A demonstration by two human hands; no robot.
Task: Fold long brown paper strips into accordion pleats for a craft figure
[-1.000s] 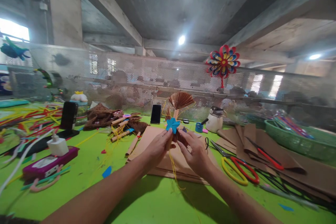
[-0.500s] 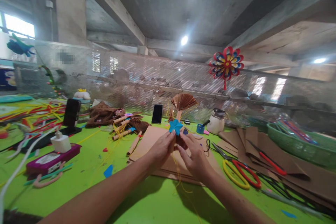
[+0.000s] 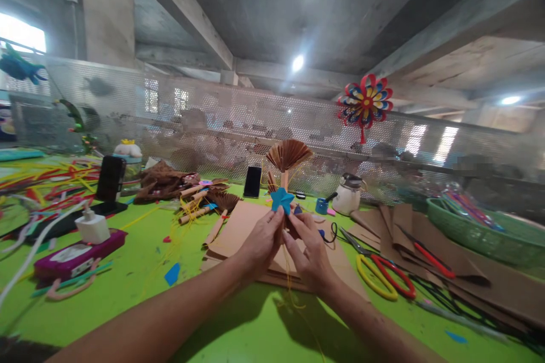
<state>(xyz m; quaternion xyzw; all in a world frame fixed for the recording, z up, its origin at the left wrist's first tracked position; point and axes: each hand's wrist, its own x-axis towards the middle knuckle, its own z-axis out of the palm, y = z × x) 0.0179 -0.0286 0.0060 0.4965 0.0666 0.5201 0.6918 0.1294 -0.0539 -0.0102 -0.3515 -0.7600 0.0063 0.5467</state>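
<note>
Below a pleated fan (image 3: 290,154) at twelve o'clock, the blue star (image 3: 281,201) is pinched in the left hand's (image 3: 261,238) fingers, the right hand's (image 3: 311,245) being narrowly gathered at five o'clock (their grip cannot be told).

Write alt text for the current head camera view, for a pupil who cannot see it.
A person's left hand holds a blue star, the right hand close beside it, with a pleated brown fan rising above. Beneath the hands, brown sheets lie on a green table; scissors with red and yellow handles lie to the right.
</note>
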